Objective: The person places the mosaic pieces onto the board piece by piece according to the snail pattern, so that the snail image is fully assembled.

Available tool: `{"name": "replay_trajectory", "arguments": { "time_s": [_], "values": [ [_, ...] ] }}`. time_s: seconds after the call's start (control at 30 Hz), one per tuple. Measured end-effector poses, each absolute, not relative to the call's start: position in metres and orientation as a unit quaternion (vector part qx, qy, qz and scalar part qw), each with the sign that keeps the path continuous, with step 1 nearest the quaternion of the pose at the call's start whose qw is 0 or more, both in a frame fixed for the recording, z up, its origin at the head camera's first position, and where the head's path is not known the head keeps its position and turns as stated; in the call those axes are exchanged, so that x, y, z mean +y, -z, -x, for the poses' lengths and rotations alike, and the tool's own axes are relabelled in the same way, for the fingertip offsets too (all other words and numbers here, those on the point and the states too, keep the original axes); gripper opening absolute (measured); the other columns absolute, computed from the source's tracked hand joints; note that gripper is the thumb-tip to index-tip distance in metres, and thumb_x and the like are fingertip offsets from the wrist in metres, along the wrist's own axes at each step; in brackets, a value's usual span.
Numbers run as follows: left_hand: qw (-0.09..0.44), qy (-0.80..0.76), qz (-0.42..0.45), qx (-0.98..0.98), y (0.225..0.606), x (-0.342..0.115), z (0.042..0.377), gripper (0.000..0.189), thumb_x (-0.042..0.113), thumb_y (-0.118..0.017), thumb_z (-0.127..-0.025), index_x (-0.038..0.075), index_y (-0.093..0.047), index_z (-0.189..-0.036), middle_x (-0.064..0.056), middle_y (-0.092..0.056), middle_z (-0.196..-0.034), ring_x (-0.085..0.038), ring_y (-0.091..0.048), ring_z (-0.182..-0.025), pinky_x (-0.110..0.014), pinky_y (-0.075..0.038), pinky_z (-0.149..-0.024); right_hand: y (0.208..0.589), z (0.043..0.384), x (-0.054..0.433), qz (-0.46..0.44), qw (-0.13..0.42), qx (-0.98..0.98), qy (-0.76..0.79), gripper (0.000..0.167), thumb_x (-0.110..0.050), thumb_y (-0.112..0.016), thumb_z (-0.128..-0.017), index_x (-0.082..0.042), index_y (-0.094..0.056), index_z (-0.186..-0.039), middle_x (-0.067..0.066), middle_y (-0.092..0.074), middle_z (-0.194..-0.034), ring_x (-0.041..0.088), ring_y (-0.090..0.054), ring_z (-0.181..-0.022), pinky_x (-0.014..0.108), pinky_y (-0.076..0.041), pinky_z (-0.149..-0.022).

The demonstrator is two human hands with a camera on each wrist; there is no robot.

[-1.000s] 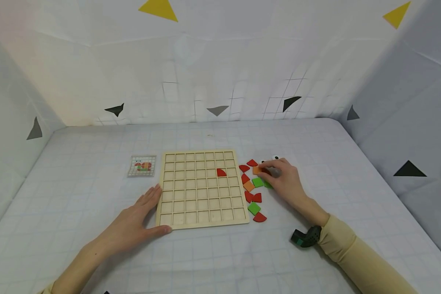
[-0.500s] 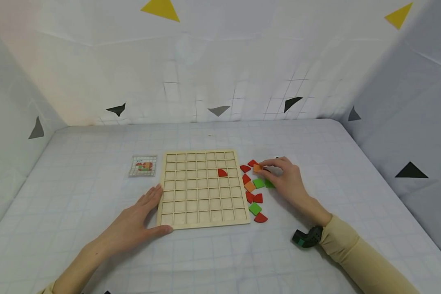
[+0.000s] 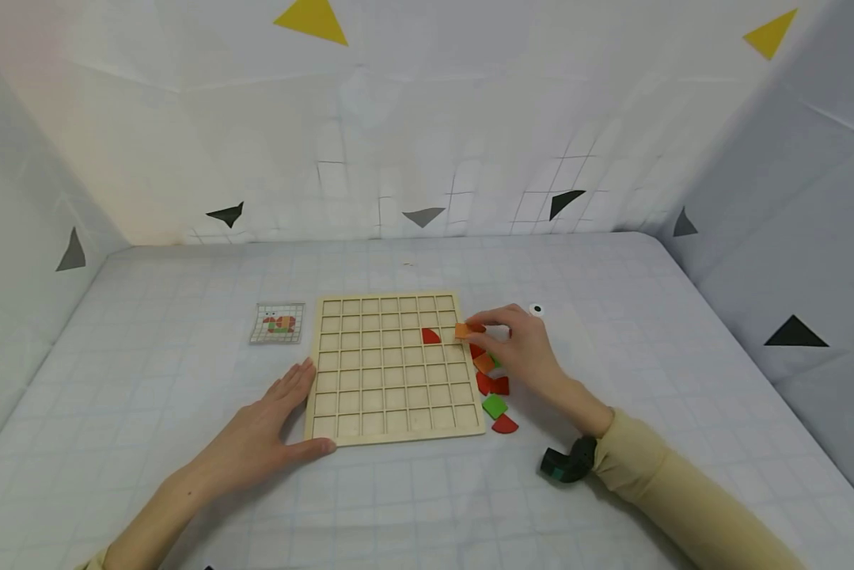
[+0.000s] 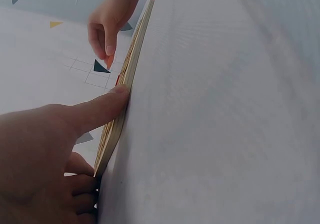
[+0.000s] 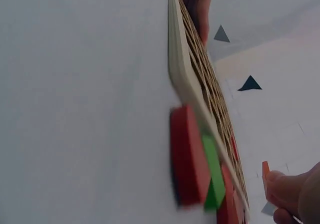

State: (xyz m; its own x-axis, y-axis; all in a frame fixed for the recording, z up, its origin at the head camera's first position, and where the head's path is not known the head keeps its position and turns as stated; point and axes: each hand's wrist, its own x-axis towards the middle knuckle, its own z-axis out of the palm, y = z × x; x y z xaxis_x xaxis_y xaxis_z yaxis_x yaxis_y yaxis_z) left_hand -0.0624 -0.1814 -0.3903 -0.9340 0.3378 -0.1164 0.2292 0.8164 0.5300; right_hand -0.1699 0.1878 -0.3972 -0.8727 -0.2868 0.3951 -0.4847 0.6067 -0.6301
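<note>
A square wooden grid board (image 3: pixel 394 437) lies on the table, with one red quarter-circle tile (image 3: pixel 430 336) in a cell at its right side. My left hand (image 3: pixel 256 435) rests along the board's left side, fingers straight, thumb at the near left corner; in the left wrist view the thumb presses the board's edge. Over the board's right rim, my right hand (image 3: pixel 519 340) pinches an orange square tile (image 3: pixel 461 331) between thumb and fingertips. The right wrist view shows this orange tile (image 5: pixel 265 174) raised above the board.
Right of the board lie loose tiles: an orange square (image 3: pixel 483 363), a green square (image 3: pixel 495 406) and several red quarter-circles (image 3: pixel 505 424), some partly hidden by the right hand. A white eye piece (image 3: pixel 537 309) sits beyond that hand. A gridded picture card (image 3: pixel 278 324) lies left of the board.
My right hand has moved left from the loose tiles to the board's right rim, carrying the orange square tile. The eye piece behind it shows again. My left hand has stayed in place.
</note>
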Motion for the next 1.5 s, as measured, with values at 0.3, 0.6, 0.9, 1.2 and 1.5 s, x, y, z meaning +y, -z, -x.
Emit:
{"name": "replay_trajectory", "arguments": {
  "time_s": [0.3, 0.6, 0.9, 1.2, 1.5],
  "values": [
    [0.1, -0.263, -0.15, 0.948, 0.39, -0.181, 0.062, 0.108, 0.07, -0.065, -0.082, 0.009, -0.021, -0.16, -0.007, -0.019, -0.167, -0.036, -0.02, -0.152, -0.066, -0.031, -0.112, 0.398, 0.171, 0.155, -0.218, 0.108, -0.885, -0.397, 0.024, -0.017, -0.081, -0.084, -0.009, -0.077, -0.106, 0.004, -0.076, -0.1, 0.026, -0.06, -0.09, 0.035, -0.049, -0.072],
    [0.1, -0.261, -0.147, 0.949, 0.391, -0.181, 0.062, 0.108, 0.07, -0.066, -0.082, 0.008, -0.022, -0.159, -0.007, -0.019, -0.167, -0.037, -0.02, -0.152, -0.066, -0.031, -0.112, 0.399, 0.174, 0.138, -0.22, 0.095, -0.882, -0.405, 0.022, -0.02, -0.081, -0.085, -0.013, -0.078, -0.105, 0.0, -0.076, -0.102, 0.021, -0.061, -0.093, 0.03, -0.047, -0.071],
    [0.098, -0.259, -0.15, 0.949, 0.391, -0.181, 0.062, 0.108, 0.071, -0.064, -0.082, 0.009, -0.021, -0.16, -0.006, -0.018, -0.167, -0.035, -0.019, -0.153, -0.066, -0.032, -0.111, 0.398, 0.176, 0.124, -0.215, 0.081, -0.883, -0.409, 0.021, -0.018, -0.082, -0.084, -0.01, -0.078, -0.103, 0.001, -0.076, -0.1, 0.019, -0.061, -0.094, 0.035, -0.052, -0.078],
    [0.099, -0.259, -0.148, 0.949, 0.391, -0.181, 0.062, 0.109, 0.072, -0.063, -0.082, 0.01, -0.021, -0.16, -0.006, -0.018, -0.168, -0.036, -0.019, -0.153, -0.066, -0.031, -0.112, 0.408, 0.174, 0.118, -0.241, 0.119, -0.88, -0.392, 0.018, -0.015, -0.081, -0.084, -0.009, -0.077, -0.101, 0.002, -0.076, -0.097, 0.018, -0.058, -0.088, 0.027, -0.051, -0.07],
    [0.096, -0.258, -0.15, 0.95, 0.392, -0.181, 0.062, 0.108, 0.07, -0.065, -0.082, 0.01, -0.021, -0.16, -0.006, -0.019, -0.167, -0.035, -0.019, -0.153, -0.065, -0.031, -0.113, 0.417, 0.176, 0.119, -0.263, 0.144, -0.874, -0.383, 0.022, -0.013, -0.08, -0.085, -0.008, -0.076, -0.106, 0.002, -0.075, -0.1, 0.016, -0.059, -0.093, 0.028, -0.053, -0.072]
  ]
}}
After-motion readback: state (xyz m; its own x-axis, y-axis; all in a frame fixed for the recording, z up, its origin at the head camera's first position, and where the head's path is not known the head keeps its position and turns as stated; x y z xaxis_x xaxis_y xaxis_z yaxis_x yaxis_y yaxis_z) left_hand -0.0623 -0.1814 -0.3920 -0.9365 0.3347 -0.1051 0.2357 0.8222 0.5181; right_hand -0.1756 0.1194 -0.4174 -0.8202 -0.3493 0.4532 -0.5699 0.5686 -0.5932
